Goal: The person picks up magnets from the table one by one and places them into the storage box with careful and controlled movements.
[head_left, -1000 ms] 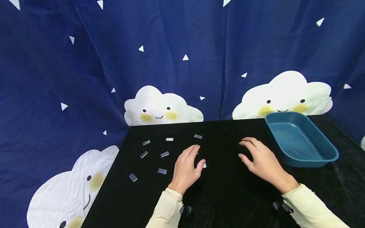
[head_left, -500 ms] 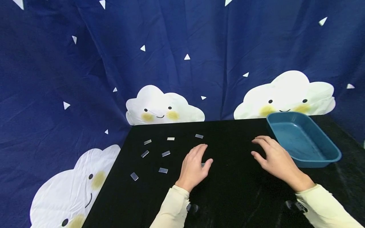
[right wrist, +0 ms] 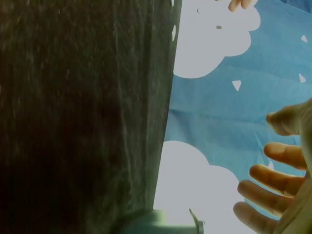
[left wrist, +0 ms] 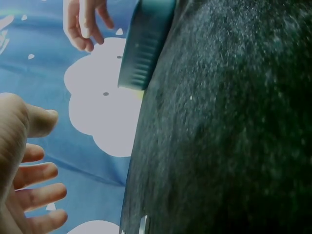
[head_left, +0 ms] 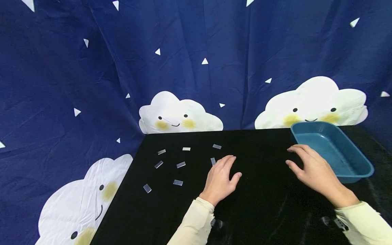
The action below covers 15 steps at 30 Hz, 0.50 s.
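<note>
Several small, clear rectangular pieces lie scattered on the black tabletop, left of centre in the head view. Nearest to my left hand (head_left: 220, 178) is one clear piece (head_left: 213, 161), partly covered by its fingers. That hand hovers with fingers spread and thumb apart, holding nothing; its fingers also show in the left wrist view. My right hand (head_left: 318, 173) is held in the air before the left side of a blue rectangular basin (head_left: 356, 178), overlapping it in the head view. Its fingers are loosely bent and nothing is between them, as the right wrist view also shows.
Farther left lie another clear piece (head_left: 178, 182) and one near the table's left edge (head_left: 147, 188). A paler piece (head_left: 186, 149) sits toward the back. Behind the black tabletop (head_left: 260, 211) hangs a blue curtain (head_left: 183, 41) with clouds and triangles.
Both hands have shifted right, the right one now overlapping the basin. One clear piece has come out from behind my left hand; another is now hidden. The head view has turned slightly left.
</note>
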{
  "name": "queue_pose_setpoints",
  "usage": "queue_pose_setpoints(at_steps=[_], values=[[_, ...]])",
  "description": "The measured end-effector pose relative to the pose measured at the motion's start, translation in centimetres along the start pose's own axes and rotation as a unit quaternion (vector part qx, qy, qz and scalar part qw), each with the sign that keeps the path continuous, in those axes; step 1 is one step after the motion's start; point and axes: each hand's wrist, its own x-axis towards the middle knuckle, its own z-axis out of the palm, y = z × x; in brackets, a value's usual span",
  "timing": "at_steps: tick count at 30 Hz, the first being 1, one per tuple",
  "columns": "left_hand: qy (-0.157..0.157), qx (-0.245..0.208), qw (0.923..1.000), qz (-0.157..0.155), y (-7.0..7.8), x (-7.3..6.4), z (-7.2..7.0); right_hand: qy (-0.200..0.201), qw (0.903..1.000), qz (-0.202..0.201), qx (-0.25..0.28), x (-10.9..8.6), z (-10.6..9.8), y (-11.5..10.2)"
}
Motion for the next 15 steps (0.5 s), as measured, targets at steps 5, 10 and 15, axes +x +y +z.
queue_pose_setpoints(at_steps=[5,10,15], values=[[-0.007,-0.006,1.0000,-0.001,0.7,0.5,0.2,0.010,0.9998,0.014,-0.008,0.1,-0.9,1.1],[-0.019,-0.026,0.9994,-0.008,1.7,1.0,0.5,0.012,0.9994,0.028,-0.013,-0.1,-1.8,2.3],[-0.029,-0.039,0.9988,-0.005,2.5,1.3,0.9,0.009,0.9985,0.048,-0.026,-0.3,-2.4,3.3]])
